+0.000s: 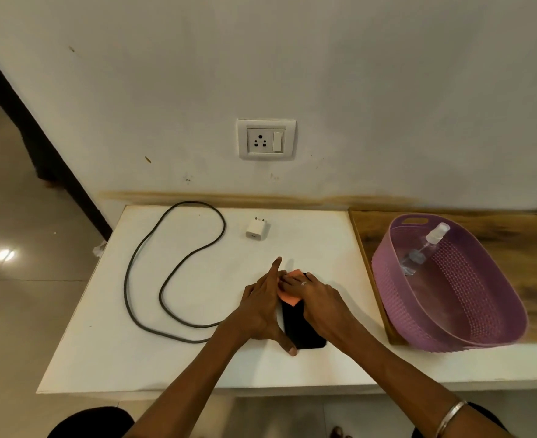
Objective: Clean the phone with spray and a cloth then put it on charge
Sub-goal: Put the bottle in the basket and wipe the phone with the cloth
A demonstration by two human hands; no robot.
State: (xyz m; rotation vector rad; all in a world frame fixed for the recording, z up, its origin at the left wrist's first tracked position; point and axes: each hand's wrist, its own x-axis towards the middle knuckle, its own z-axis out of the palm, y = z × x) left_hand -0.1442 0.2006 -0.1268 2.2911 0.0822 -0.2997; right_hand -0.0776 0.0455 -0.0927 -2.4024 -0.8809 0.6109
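Note:
A black phone [299,327] lies flat on the white table [197,368], near its front middle. My left hand [261,308] grips the phone's left edge, thumb at its near corner and index finger pointing away. My right hand [314,295] presses an orange cloth [287,297] onto the far half of the phone. The clear spray bottle [425,248] lies tilted inside a purple basket [495,311] to the right. A white charger plug [257,228] and a dark cable [153,273] rest on the table behind and to the left.
A wall socket with a switch [265,139] sits on the white wall above the table. The basket stands on a wooden board [368,235] at the right. Tiled floor [17,295] lies left of the table edge.

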